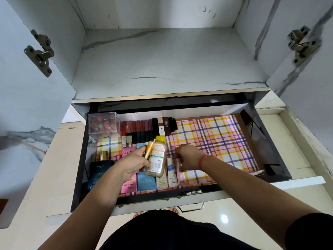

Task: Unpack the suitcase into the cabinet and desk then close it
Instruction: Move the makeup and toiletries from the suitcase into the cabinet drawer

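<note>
Left hand (134,164) grips two things at once over the lower left part of the open black-walled drawer (273,141). One is a clear plastic bottle with a yellow cap (156,157), held tilted with its cap toward the back of the drawer. The other is a slim yellow tube (149,149), held by the fingers against the bottle's left side. Right hand (187,156) is just right of the bottle and apart from it, knuckles up. Its fingers curl down onto the top ends of a white tube with a blue label (171,172) and a pale pink tube (181,175) lying on the drawer floor; whether it pinches either one I cannot tell. A red thread band (202,161) circles that wrist.

Beneath the left hand, a pink carton (128,184), a blue packet (146,181) and a cream tube (161,181) lie side by side along the drawer's front edge. A dark blue perfume box (100,172) stands at the lower left, with a gold-capped bottle (104,155) just behind it. A clear plastic box of small round pieces (104,124) fills the back left corner, beside a row of dark red and black lipsticks (144,129) along the back wall. A pink, yellow and purple checked liner (216,138) shows across the right half. Above the drawer is the grey marbled cabinet shelf (162,60), with metal hinges at the upper left (40,51) and upper right (301,42) of the frame.
</note>
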